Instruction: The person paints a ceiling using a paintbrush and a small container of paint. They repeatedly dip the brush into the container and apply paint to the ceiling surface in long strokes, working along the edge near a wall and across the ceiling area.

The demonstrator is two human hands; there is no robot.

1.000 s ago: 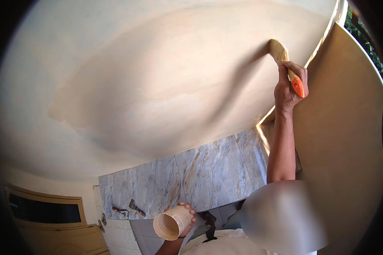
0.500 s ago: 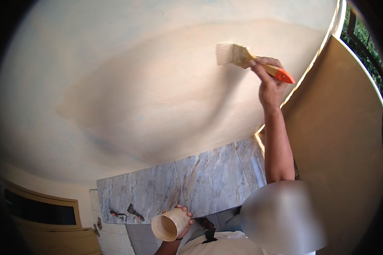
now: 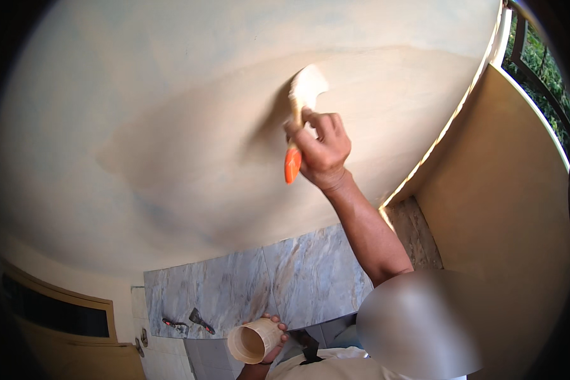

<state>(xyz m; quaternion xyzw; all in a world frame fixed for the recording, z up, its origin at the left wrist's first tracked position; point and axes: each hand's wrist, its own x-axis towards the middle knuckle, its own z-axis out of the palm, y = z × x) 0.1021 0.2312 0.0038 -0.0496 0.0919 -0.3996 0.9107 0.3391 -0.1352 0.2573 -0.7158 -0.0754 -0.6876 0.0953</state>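
Note:
A wide paintbrush (image 3: 308, 87) with pale bristles and an orange-tipped wooden handle is gripped in my right hand (image 3: 325, 144). Its bristles are up against the cream wall (image 3: 190, 107), or just off it; I cannot tell which. Around the brush the wall carries a large darker, damp-looking patch. Low down, my left hand (image 3: 277, 328) is wrapped round a cream plastic cup (image 3: 252, 342), tilted so that its open mouth shows. Inside it looks light brown; how full it is, I cannot tell.
Grey-blue marbled tiles (image 3: 234, 288) run beneath the wall. Two scrapers, one black-bladed (image 3: 202, 321) and one red-handled (image 3: 174, 325), lie on the ledge. A tan side wall (image 3: 500, 190) and window (image 3: 541, 69) stand right, a brown door (image 3: 63, 310) lower left.
My right hand has moved left and slightly down with the brush, whose handle has swung from pointing right to pointing down. My left hand still holds the cup, nearly in place.

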